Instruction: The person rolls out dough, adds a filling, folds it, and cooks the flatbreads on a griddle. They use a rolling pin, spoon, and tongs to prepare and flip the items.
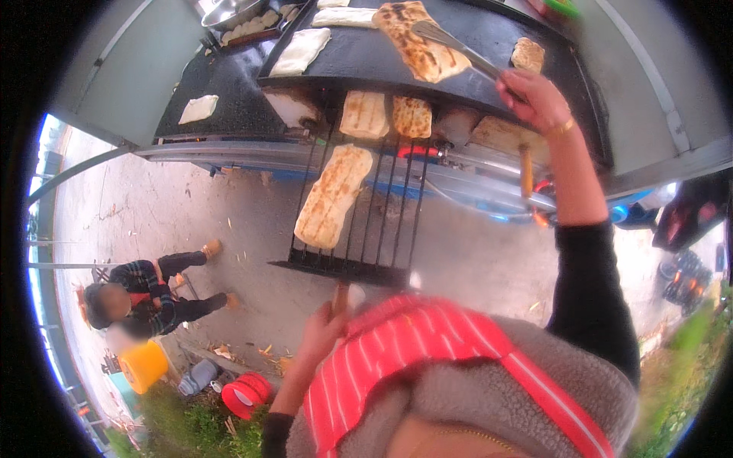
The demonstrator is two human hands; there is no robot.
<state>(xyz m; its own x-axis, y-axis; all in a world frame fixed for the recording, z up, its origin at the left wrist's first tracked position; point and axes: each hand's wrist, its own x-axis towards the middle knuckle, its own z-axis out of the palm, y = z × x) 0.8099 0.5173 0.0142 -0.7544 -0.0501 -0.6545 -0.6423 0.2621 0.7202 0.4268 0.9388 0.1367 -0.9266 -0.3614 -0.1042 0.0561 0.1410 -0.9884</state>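
My right hand (535, 100) grips a long metal cooking utensil (452, 43). Its flat end lies over a large browned flatbread (429, 63) on the black griddle (355, 54). Low in front of my body, my left hand (326, 329) holds the handle (340, 297) of a sliding wire rack (392, 229), drawn out from beneath the griddle. On the rack rests a long toasted flatbread (334, 197). Farther in, at the opening, are a pale square flatbread (364, 114) and a darker one (412, 117).
Pale dough pieces (300, 52) and a small browned bread (528, 54) lie on the griddle. Another dough piece (198, 109) is on the left black surface. Dough balls (252, 27) sit by a metal bowl (229, 12). A seated person (152, 292) is at left, near a yellow bucket (143, 366).
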